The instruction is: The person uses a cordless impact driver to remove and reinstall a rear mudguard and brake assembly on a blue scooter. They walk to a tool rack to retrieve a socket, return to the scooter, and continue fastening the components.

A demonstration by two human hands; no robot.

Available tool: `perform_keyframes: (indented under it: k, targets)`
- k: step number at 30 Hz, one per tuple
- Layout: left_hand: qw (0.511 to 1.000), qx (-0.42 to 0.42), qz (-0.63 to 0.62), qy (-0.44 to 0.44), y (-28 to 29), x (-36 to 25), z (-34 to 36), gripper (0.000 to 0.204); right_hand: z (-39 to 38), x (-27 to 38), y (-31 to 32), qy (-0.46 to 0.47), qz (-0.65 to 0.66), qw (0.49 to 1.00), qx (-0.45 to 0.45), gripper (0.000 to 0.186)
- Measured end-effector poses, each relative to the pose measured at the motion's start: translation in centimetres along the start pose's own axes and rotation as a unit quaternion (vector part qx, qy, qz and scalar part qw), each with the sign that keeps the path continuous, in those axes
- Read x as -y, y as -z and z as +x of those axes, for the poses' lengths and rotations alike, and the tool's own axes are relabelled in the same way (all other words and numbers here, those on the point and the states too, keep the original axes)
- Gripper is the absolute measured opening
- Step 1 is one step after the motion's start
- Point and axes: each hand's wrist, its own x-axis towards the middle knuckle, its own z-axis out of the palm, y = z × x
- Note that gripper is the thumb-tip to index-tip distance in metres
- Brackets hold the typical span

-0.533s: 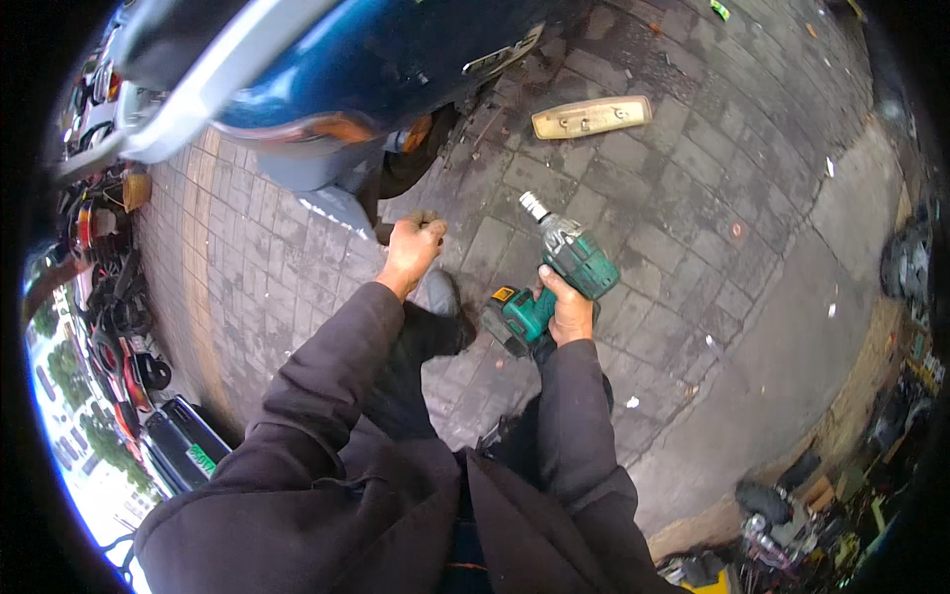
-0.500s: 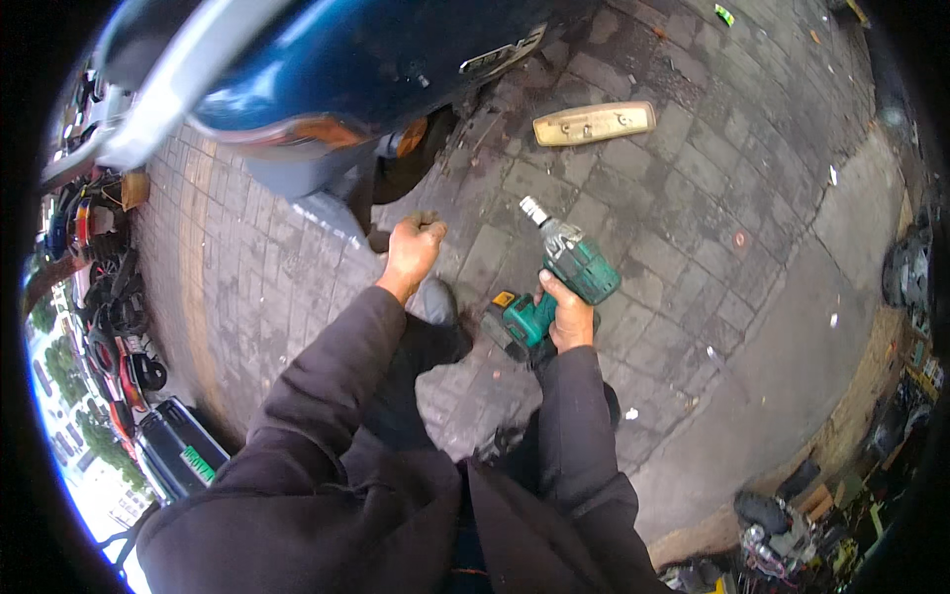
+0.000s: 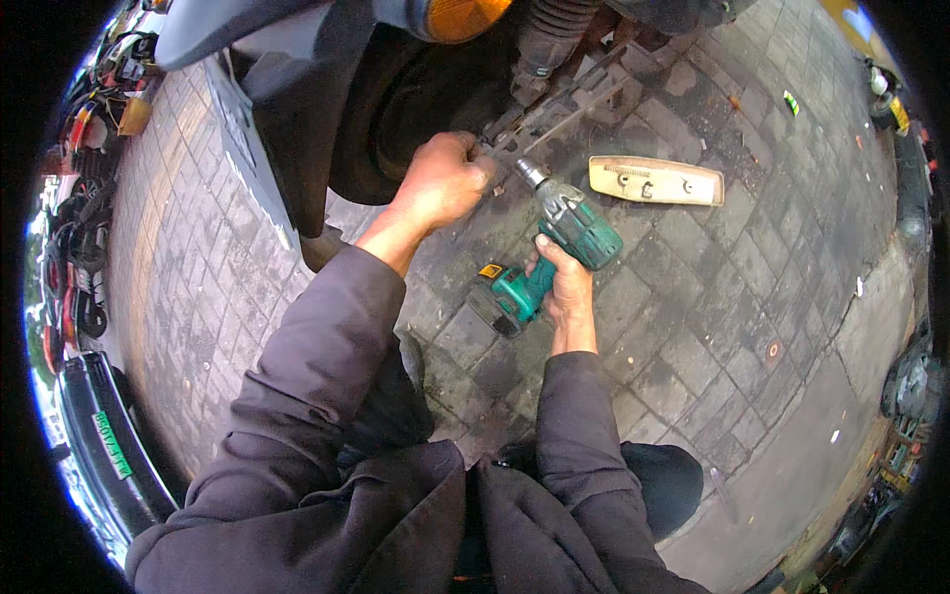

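My right hand (image 3: 568, 289) is wrapped round the handle of a green cordless impact wrench (image 3: 577, 238). The wrench's silver socket (image 3: 531, 172) points up and left, close by a dirty metal bracket (image 3: 569, 109) under the vehicle. My left hand (image 3: 445, 180) is closed, its fingertips at the bracket's near end; what they hold, if anything, is hidden. Beyond that hand are the dark tyre (image 3: 396, 124), a ribbed black shock absorber (image 3: 556, 35) and a grey body panel (image 3: 292, 109) with an orange indicator lamp (image 3: 465, 16).
A long cream plastic cover (image 3: 657, 182) lies on the paving bricks (image 3: 683, 297) right of the wrench. Parked scooters (image 3: 87, 188) and a dark car with a green plate (image 3: 119, 445) line the left. Machine parts (image 3: 910, 386) are piled along the right edge.
I have bent lower and closer to the vehicle. My left hand has moved forward to the bracket, and my right hand has brought the wrench's socket up near it.
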Motion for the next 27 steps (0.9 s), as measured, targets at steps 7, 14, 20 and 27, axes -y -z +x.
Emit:
perform_keyframes:
  k: [7,14,20,27]
  targets:
    - [0.983,-0.07,-0.171,-0.007,3.2,-1.9,-1.9,0.02,2.3,-0.3,-1.9,0.036,-0.021,0.998,0.045,0.019]
    - [0.981,-0.104,-0.162,-0.02,3.2,-1.0,-2.4,0.022,3.0,0.5,-0.4,0.025,-0.024,0.992,0.123,0.024]
    - [0.984,-0.109,-0.132,-0.055,2.6,-0.6,-1.8,0.02,2.5,-0.6,-1.0,-0.052,0.086,0.978,0.181,0.03]
    - [0.98,-0.103,-0.17,-0.019,2.1,-1.0,-1.8,0.021,3.1,-0.5,-0.8,0.026,0.03,0.986,0.164,0.025]
